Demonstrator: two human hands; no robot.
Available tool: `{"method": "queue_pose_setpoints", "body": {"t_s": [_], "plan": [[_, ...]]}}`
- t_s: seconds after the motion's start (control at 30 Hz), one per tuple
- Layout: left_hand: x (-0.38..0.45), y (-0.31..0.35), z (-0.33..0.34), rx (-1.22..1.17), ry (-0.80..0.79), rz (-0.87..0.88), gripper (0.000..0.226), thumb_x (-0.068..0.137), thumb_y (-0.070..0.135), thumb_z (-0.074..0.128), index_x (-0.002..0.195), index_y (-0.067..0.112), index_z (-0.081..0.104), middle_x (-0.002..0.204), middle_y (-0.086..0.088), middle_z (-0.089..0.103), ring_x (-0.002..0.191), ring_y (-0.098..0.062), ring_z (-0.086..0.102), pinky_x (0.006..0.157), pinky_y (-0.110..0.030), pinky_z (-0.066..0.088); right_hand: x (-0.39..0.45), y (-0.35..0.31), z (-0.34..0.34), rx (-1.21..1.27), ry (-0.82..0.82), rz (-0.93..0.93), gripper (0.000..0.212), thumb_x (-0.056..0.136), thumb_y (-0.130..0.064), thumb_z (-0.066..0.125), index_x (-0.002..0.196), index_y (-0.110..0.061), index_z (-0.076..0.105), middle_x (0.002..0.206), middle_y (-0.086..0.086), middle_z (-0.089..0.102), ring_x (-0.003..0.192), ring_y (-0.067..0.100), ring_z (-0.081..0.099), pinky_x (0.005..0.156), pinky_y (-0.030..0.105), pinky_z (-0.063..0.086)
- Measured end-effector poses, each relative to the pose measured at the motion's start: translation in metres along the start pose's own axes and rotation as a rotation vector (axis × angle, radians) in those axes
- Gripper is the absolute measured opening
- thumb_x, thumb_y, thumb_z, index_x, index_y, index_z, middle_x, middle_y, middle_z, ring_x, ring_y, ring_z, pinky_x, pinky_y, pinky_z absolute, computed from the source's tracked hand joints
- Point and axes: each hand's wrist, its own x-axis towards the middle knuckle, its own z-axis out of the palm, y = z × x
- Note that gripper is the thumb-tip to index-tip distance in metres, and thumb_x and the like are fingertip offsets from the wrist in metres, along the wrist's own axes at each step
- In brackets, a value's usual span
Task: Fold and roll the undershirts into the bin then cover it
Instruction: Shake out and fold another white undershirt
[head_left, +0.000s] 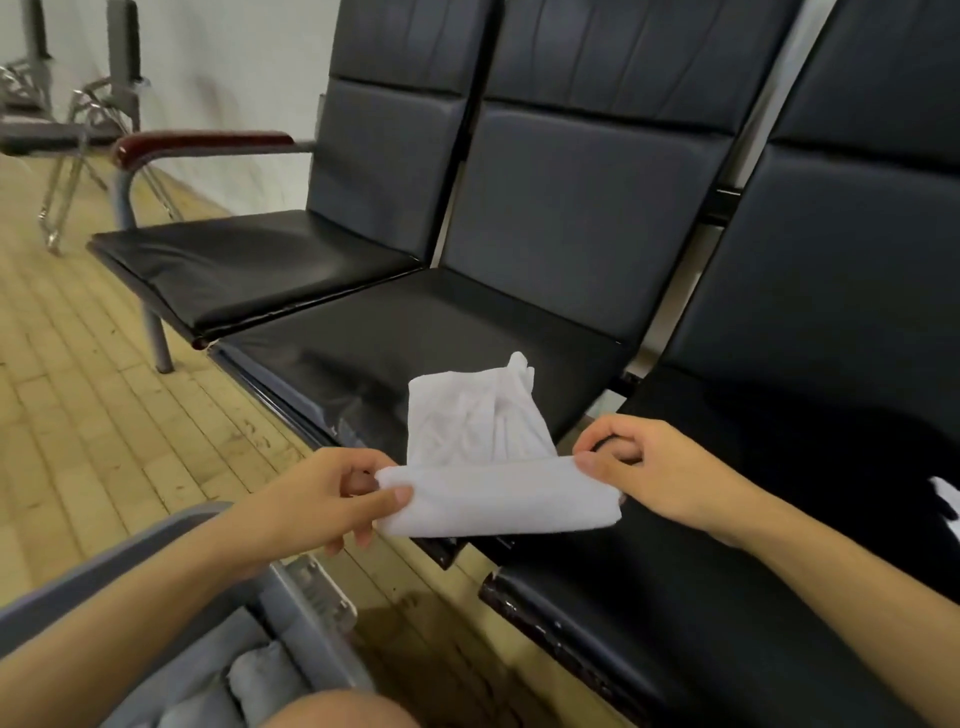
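**Roll started at seat edge — risks of it coming loose**

White undershirt (480, 421) lies folded narrow on the middle seat (415, 332) of a black bench, near end overhanging the front edge. Near end turned over into a first roll, held off the cushion betw. both hands.

L hand (332, 499): thumb on top, fingers curled under, pinching left end of the roll. R hand (631, 467): thumb and forefinger pinching the right end, other fingers curled loosely behind.

Grey bin (291, 613) sits on the floor below-left, w/ pale rolled pieces already inside. Lid not seen in view.

Risks, as I judge them:
- Grip is at the two ends only; middle of roll unsupported. Could sag or go slack, giving a loose, fat roll that springs open in the bin.
- Far end looks bunched and uneven, w/ a strap or corner sticking up. If not smoothed, roll likely goes lopsided/cone-shaped.
- Roll sits right at the seat lip. One pinch slips → cloth may drop to the floor.
- Seat looks slick; the flat part may slide toward the person instead of winding up.
- Dark garment (852, 467) on the right seat is close to R hand; could snag.
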Motion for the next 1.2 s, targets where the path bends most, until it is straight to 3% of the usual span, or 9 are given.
{"method": "queue_pose_setpoints", "body": {"t_s": [0.13,0.33,0.47,0.53,0.63,0.77,0.93,1.1,1.2], "plan": [[0.001,-0.013,0.014,-0.054,0.064,-0.070,0.014,0.100,0.032,0.065,0.111,0.024,0.065,0.071,-0.002,0.073,0.059,-0.009,0.060,0.053,-0.022,0.048,0.004,0.013,0.010,-0.010,0.045,0.039,0.008,0.097,-0.033,0.069,0.105,-0.035,0.069,0.101,-0.016,0.074,0.091,0.002,0.071,0.081,0.021,0.055],[-0.003,-0.024,0.030,-0.225,0.209,-0.108,0.037,0.100,0.023,0.065,0.116,0.032,0.032,0.074,-0.011,0.074,0.052,-0.018,0.054,0.047,-0.026,0.045,0.004,0.024,0.021,0.041,0.054,0.066,0.023,0.102,-0.017,0.059,0.108,-0.039,0.066,0.112,-0.020,0.067,0.107,-0.002,0.063,0.083,0.016,0.050],[-0.008,-0.024,0.038,-0.171,0.201,-0.005,0.011,0.105,0.019,0.055,0.112,0.026,0.060,0.065,-0.002,0.069,0.047,-0.010,0.054,0.046,-0.021,0.044,0.000,0.024,0.022,0.013,0.059,0.023,0.021,0.105,-0.030,0.056,0.102,-0.041,0.073,0.109,-0.028,0.069,0.106,-0.005,0.063,0.093,0.020,0.051],[-0.009,-0.027,0.040,-0.181,0.190,-0.002,0.017,0.103,0.019,0.057,0.114,0.026,0.068,0.073,-0.004,0.071,0.051,-0.011,0.057,0.048,-0.020,0.046,-0.005,0.024,0.022,-0.011,0.018,0.006,0.016,0.101,-0.039,0.060,0.103,-0.043,0.075,0.115,-0.030,0.068,0.108,-0.006,0.063,0.096,0.020,0.051],[-0.011,-0.033,0.041,-0.212,0.114,0.000,0.033,0.093,0.019,0.074,0.122,0.033,0.066,0.107,0.003,0.072,0.062,-0.017,0.063,0.052,-0.025,0.051,-0.012,0.029,0.020,-0.224,-0.080,-0.057,0.017,0.091,-0.047,0.072,0.108,-0.049,0.071,0.129,-0.034,0.052,0.113,-0.006,0.058,0.097,0.017,0.051],[-0.007,-0.041,0.047,-0.020,0.158,0.076,0.046,0.087,0.017,0.080,0.124,0.038,0.062,0.107,0.007,0.068,0.071,-0.017,0.067,0.067,-0.030,0.061,-0.015,0.039,0.028,-0.438,-0.157,-0.125,0.040,0.089,-0.048,0.075,0.126,-0.053,0.062,0.135,-0.040,0.033,0.121,-0.015,0.042,0.097,0.007,0.040],[-0.004,-0.044,0.055,0.163,0.209,0.106,0.047,0.088,0.023,0.077,0.122,0.046,0.054,0.106,0.014,0.063,0.080,-0.011,0.063,0.075,-0.032,0.060,-0.011,0.045,0.036,-0.411,-0.059,-0.197,0.039,0.092,-0.033,0.073,0.124,-0.051,0.060,0.124,-0.032,0.048,0.118,-0.015,0.045,0.092,0.001,0.039],[-0.001,-0.044,0.061,0.230,0.280,0.160,0.047,0.087,0.029,0.079,0.117,0.052,0.051,0.115,0.019,0.051,0.092,-0.003,0.058,0.084,-0.023,0.054,-0.010,0.053,0.042,-0.363,0.024,-0.218,0.035,0.097,-0.025,0.067,0.120,-0.051,0.062,0.118,-0.029,0.057,0.113,-0.009,0.054,0.092,0.009,0.047],[0.001,-0.049,0.058,0.180,0.325,0.214,0.040,0.087,0.029,0.080,0.118,0.048,0.061,0.121,0.018,0.045,0.104,-0.004,0.056,0.081,-0.014,0.052,-0.009,0.051,0.041,-0.304,0.091,-0.199,0.030,0.100,-0.028,0.064,0.120,-0.050,0.059,0.105,-0.025,0.063,0.097,-0.003,0.060,0.082,0.016,0.052]]}}
